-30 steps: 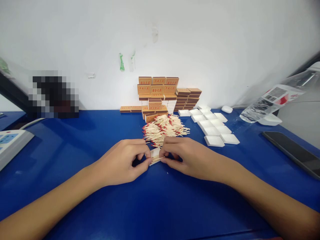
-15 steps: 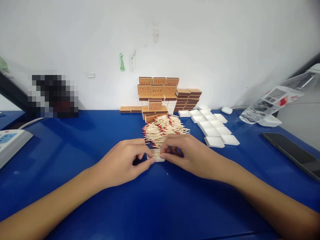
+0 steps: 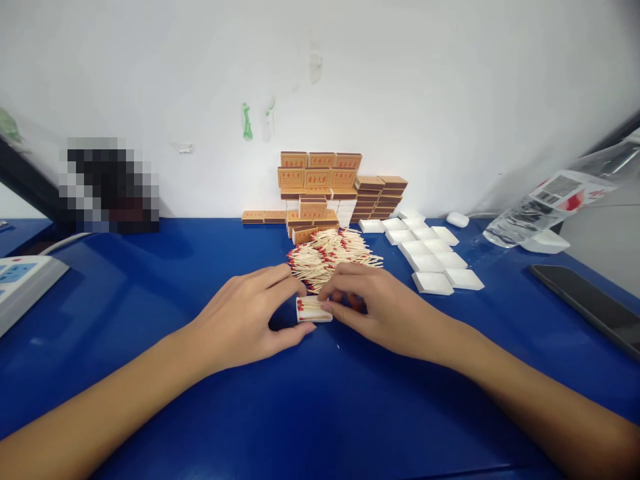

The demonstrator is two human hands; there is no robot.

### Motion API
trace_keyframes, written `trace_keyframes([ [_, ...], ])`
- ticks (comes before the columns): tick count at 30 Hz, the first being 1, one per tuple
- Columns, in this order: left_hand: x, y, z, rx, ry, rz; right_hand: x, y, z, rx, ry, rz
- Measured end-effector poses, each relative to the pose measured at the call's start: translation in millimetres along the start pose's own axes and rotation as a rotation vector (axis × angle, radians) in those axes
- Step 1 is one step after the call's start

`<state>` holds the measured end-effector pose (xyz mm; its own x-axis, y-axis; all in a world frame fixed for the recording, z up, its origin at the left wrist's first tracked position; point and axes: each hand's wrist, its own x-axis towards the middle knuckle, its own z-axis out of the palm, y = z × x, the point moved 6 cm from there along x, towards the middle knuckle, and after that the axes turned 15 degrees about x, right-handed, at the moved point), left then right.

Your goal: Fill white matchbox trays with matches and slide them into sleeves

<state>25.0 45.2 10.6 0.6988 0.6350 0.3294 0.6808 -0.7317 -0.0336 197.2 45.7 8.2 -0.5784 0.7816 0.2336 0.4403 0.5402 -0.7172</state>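
A small white matchbox tray (image 3: 315,317) lies on the blue table in front of me, with several red-tipped matches (image 3: 311,304) in it, heads to the left. Around the tray's left end my left hand (image 3: 260,308) is spread, index finger above the far corner and thumb by the near edge; whether they touch it I cannot tell. My right hand (image 3: 373,300) pinches at the right ends of the matches in the tray, its other fingers curled. Just behind lies a big heap of loose matches (image 3: 333,257), partly covered by the right hand.
Brown matchboxes (image 3: 317,179) are stacked against the wall, with more piles (image 3: 377,200) beside them. White trays (image 3: 425,257) stand in rows on the right. Further right are a plastic bottle (image 3: 545,200) and a phone (image 3: 585,300). A white device (image 3: 30,287) sits at left.
My left thumb and index finger have parted from their pinch over the tray, uncovering the match heads. My right hand stays pinched at the right end. The view has shifted slightly.
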Motion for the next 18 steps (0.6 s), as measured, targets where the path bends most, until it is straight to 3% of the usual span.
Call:
trace_keyframes([
  [5, 0, -3, 4.3, 0.046, -0.026, -0.053, 1, 9, -6, -0.135, 0.104, -0.028],
  [12, -3, 8, 6.5, -0.136, -0.133, 0.033, 3, 15, 0, -0.160, 0.042, -0.036],
  [18, -2, 8, 6.4, -0.137, -0.118, 0.058, 7, 19, 7, -0.197, 0.004, 0.011],
])
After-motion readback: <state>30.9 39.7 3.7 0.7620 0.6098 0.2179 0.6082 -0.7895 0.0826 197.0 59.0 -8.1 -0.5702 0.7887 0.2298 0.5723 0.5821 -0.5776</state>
